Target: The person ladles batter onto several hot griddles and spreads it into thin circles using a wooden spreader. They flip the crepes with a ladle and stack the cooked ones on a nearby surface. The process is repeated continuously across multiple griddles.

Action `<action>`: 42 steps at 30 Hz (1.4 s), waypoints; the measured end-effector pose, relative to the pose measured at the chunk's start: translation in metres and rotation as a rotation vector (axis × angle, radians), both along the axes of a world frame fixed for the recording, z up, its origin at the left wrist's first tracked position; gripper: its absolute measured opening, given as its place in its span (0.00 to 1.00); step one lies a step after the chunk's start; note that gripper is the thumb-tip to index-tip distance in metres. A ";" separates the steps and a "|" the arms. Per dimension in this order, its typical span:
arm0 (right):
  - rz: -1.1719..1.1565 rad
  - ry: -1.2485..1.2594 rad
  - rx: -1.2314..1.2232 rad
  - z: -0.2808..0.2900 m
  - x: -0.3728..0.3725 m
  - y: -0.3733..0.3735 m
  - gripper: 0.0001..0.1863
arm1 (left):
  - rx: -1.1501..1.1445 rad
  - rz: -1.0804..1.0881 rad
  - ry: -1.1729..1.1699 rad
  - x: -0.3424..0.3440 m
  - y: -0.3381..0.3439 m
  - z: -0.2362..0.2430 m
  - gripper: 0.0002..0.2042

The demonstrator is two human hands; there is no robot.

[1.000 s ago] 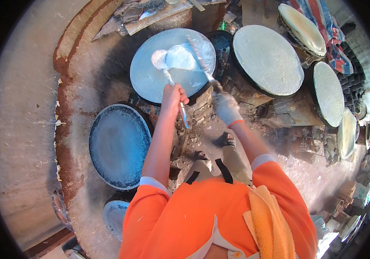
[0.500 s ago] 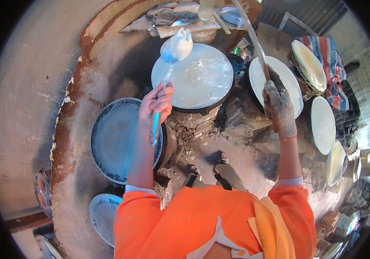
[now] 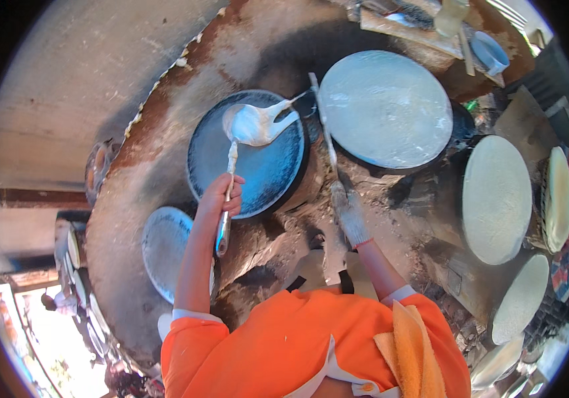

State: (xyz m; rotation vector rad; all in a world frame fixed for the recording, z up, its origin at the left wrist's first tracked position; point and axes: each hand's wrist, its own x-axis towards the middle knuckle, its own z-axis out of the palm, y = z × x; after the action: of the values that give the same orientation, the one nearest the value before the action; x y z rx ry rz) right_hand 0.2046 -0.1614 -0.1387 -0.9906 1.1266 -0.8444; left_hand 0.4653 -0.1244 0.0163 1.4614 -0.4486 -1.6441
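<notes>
My left hand [image 3: 222,197] is closed round the handle of a metal ladle [image 3: 232,159], its bowl over the left part of a dark round griddle [image 3: 258,189]. Thick white batter [image 3: 258,126] fills the bowl and streams off its right side in stringy tails toward the griddle's far right edge. My right hand [image 3: 349,213], in a worn, sooty knit glove, grips a long thin stick [image 3: 325,126]. That stick points away from me, between the dark griddle and a larger griddle [image 3: 387,109] with a pale coating. The glove partly hides the stick's near end.
A smaller pale griddle [image 3: 167,249] lies at the left, beside my forearm. Two more pale round plates [image 3: 498,199] stand at the right, near a flat basket [image 3: 558,199] and striped cloth. A board [image 3: 410,33] with a blue cup [image 3: 489,53] is at the far right.
My view has turned left. The ladle has moved from over the larger pale griddle to the dark one, its batter now streaming off. The stick has swung left, away from the right-hand griddle.
</notes>
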 end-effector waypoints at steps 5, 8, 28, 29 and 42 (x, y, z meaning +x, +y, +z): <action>0.135 -0.107 -0.136 0.007 0.034 0.028 0.12 | -0.166 -0.393 -1.540 0.032 0.039 -0.064 0.11; 0.200 0.336 -0.260 -0.033 0.040 0.049 0.18 | -0.209 -0.418 -1.687 0.011 0.030 -0.063 0.12; -0.110 0.654 -0.410 0.016 0.148 0.057 0.19 | -0.406 -0.203 -1.516 0.144 -0.031 -0.076 0.13; -0.099 0.660 -0.308 0.004 0.134 0.055 0.19 | -0.347 -0.067 -1.078 0.131 -0.011 -0.049 0.13; 0.616 0.966 -0.411 0.070 0.199 0.018 0.14 | -0.294 0.557 0.253 0.060 0.187 0.050 0.16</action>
State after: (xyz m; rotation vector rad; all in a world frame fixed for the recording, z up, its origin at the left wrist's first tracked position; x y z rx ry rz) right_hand 0.4036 -0.1437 -0.0688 -2.0791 1.3183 -0.0374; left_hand 0.5253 0.0628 0.0658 1.0217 -0.1139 -1.2287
